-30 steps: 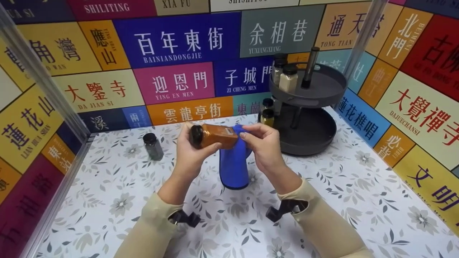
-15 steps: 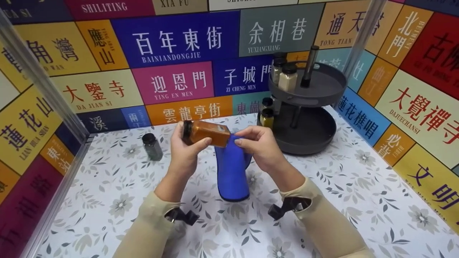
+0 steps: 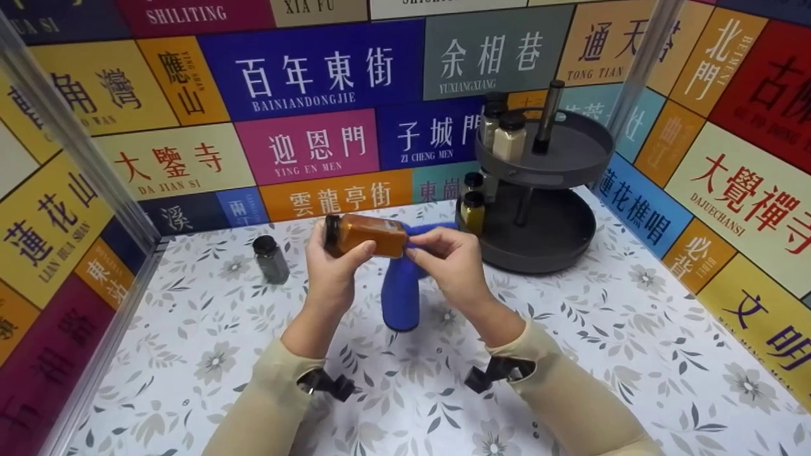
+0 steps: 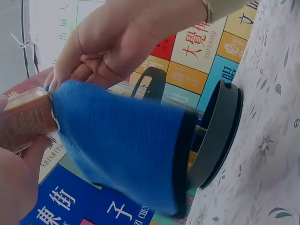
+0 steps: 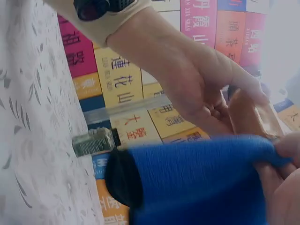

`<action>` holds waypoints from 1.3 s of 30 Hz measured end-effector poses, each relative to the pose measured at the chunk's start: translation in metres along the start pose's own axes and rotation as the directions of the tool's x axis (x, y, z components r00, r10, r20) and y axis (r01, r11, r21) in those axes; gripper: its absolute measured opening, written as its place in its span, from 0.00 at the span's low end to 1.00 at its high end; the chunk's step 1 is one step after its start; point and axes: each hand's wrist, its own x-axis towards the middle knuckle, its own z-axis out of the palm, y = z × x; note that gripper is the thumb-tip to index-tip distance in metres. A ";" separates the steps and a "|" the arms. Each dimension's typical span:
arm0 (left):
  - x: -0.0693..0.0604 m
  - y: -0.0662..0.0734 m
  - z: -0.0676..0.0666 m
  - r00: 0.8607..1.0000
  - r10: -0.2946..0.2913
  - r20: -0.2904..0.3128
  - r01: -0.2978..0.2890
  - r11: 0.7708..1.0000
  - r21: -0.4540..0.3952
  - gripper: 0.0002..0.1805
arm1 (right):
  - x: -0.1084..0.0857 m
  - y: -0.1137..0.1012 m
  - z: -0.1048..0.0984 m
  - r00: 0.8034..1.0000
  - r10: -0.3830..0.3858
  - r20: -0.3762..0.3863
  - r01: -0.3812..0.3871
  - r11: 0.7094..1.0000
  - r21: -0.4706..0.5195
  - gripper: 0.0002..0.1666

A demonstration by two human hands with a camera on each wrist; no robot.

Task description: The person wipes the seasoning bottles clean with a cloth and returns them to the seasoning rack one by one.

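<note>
My left hand (image 3: 332,269) grips a spice jar (image 3: 374,235) of orange-brown powder, tilted on its side with its black cap to the left. A blue cloth (image 3: 402,297) with a dark edge hangs from the fingers of my right hand (image 3: 453,259), which pinch it against the jar's base. In the left wrist view the cloth (image 4: 122,140) touches the bottom end of the jar (image 4: 30,119). From the right wrist view, the cloth (image 5: 201,178) hides part of the jar (image 5: 248,115).
A dark two-tier turntable rack (image 3: 538,253) stands at the back right, bearing several spice jars such as a pale one (image 3: 509,139) and a yellow one (image 3: 472,212). Left on the flowered tabletop (image 3: 209,354) stands a dark jar (image 3: 271,259). Sign-covered panels surround the table.
The jar has shifted slightly left and turned nearer to level. My right hand has moved over its base, and the blue cloth has swung, its hanging part now narrower with another part spread rightward.
</note>
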 end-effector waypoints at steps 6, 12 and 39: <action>0.001 0.000 -0.002 0.999 0.016 0.044 -0.016 1.000 0.012 0.36 | 0.009 -0.008 -0.014 0.990 0.092 0.105 -0.114 0.966 0.233 0.14; -0.006 0.002 0.003 0.997 0.035 0.062 -0.037 0.999 0.033 0.34 | 0.006 -0.006 -0.006 0.997 0.019 -0.073 -0.005 0.981 0.194 0.14; -0.010 -0.001 0.010 1.000 0.004 -0.017 -0.004 1.000 0.011 0.33 | 0.004 -0.003 -0.008 0.997 -0.069 -0.042 0.070 0.997 0.019 0.09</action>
